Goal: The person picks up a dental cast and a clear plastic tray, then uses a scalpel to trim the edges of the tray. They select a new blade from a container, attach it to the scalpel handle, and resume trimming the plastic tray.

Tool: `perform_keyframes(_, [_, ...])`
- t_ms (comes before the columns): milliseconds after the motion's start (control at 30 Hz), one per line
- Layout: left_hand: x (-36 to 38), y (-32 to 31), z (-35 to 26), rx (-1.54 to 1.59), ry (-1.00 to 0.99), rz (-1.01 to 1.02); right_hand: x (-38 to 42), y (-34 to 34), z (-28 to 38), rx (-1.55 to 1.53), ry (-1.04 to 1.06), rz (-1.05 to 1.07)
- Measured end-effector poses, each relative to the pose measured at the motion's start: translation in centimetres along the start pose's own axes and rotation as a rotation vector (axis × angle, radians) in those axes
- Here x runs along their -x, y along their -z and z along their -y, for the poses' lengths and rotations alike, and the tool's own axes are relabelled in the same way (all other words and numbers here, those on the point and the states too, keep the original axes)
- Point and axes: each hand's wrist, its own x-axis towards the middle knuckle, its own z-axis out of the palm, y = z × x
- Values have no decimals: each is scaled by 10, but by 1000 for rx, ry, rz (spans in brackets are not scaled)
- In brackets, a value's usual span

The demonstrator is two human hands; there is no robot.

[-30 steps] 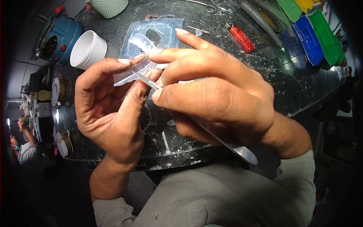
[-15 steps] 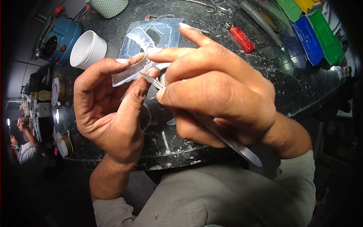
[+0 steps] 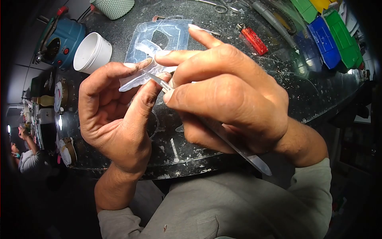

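A clear, thin plastic dental aligner (image 3: 135, 79) is pinched between the thumb and fingers of my left hand (image 3: 119, 107). Its curved end shows above the fingertips. My right hand (image 3: 234, 95) grips a scalpel (image 3: 254, 160) whose handle slants down to the right below the palm. The blade lies against or just over the aligner, beside my left thumb tip; whether it touches cannot be made out. My right index fingertip rests near the aligner's upper part. Behind the hands lies a clear plastic sheet (image 3: 181, 34) with a cut-out opening.
A white tub (image 3: 92, 52) and a blue-green machine (image 3: 69, 40) stand at left. A red lighter (image 3: 253, 40), a grey rotary handpiece (image 3: 274, 27) and scissors (image 3: 220, 8) lie at the back. Blue (image 3: 324, 42) and green bins (image 3: 343, 40) stand at right. Another person (image 3: 30, 153) is far left.
The aligner has tilted slightly, its upper end now lower. The scalpel and my right hand have shifted a little to the left. My left hand keeps its grip.
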Motion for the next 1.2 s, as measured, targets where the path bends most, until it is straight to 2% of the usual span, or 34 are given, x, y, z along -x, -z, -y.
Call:
perform_keyframes(367, [1,1,-5,-102,73,-30,0,2,0,50,8,32])
perform_keyframes(1200, [3,3,-1,-88,78,-39,0,0,1,35,1,3])
